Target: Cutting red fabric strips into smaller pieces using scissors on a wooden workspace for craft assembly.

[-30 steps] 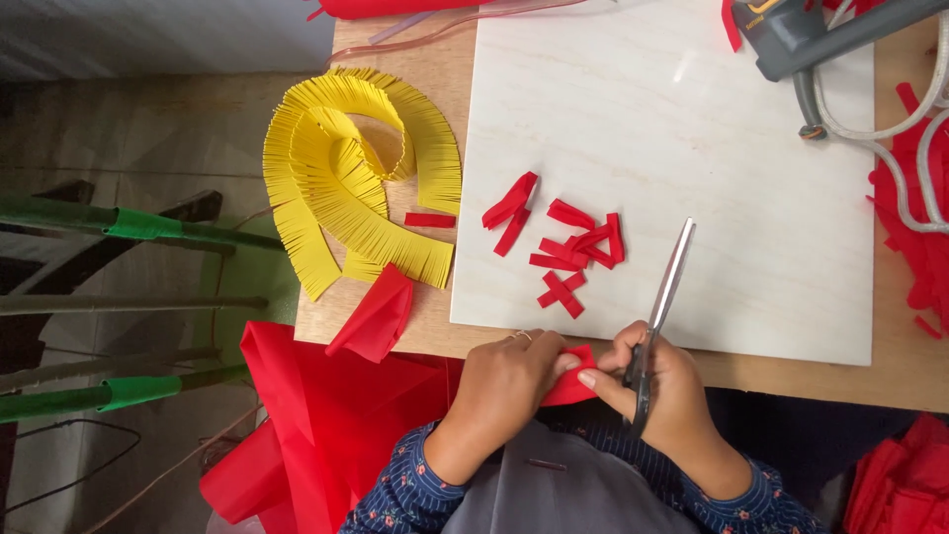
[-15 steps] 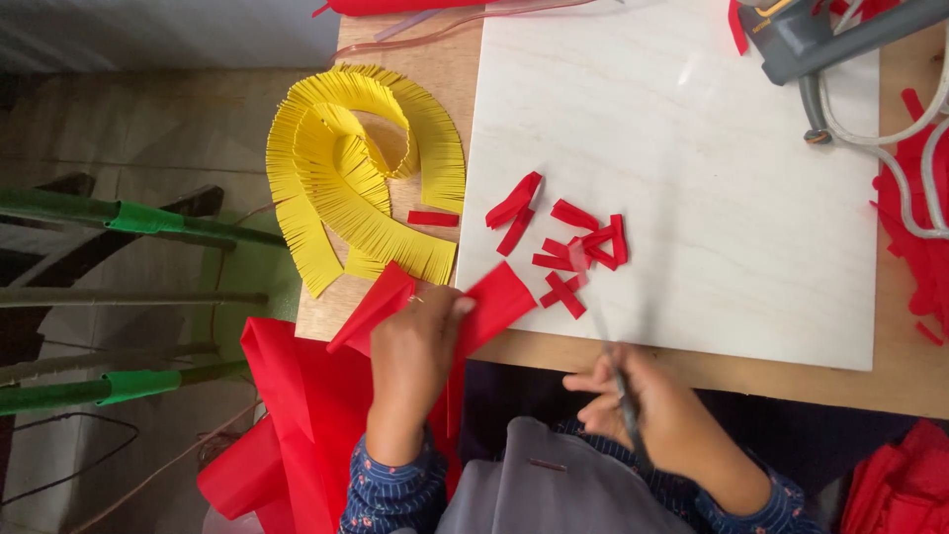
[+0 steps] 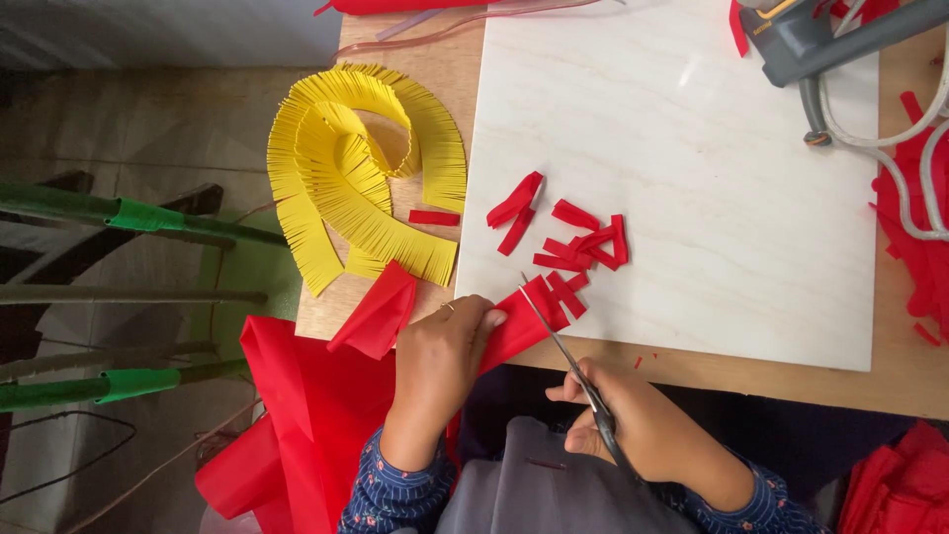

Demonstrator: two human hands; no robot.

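Pinching a folded red paper strip [image 3: 522, 326] at the near edge of the counter [image 3: 415, 79], the left hand [image 3: 445, 346] closes its fingers over the strip's lower end, while the free end reaches up and right onto the white marble-look board [image 3: 712, 178]. The right hand [image 3: 633, 425] sits just right of and below it, off the counter's edge, gripping the handles of a pair of scissors [image 3: 568, 366]; the blades run up and left, their tip lying on the strip just beside the left fingertips. How far the blades are parted cannot be told. Small cut red paper pieces [image 3: 573, 242] lie scattered on the board just above the strip. A coil of yellow fringed paper [image 3: 356, 178] rests on the wood to the left, well apart from both hands. Red sheet material [image 3: 297, 415] hangs below the counter beside the left wrist. A grey glue gun [image 3: 820, 35] with its cable lies at the far right corner
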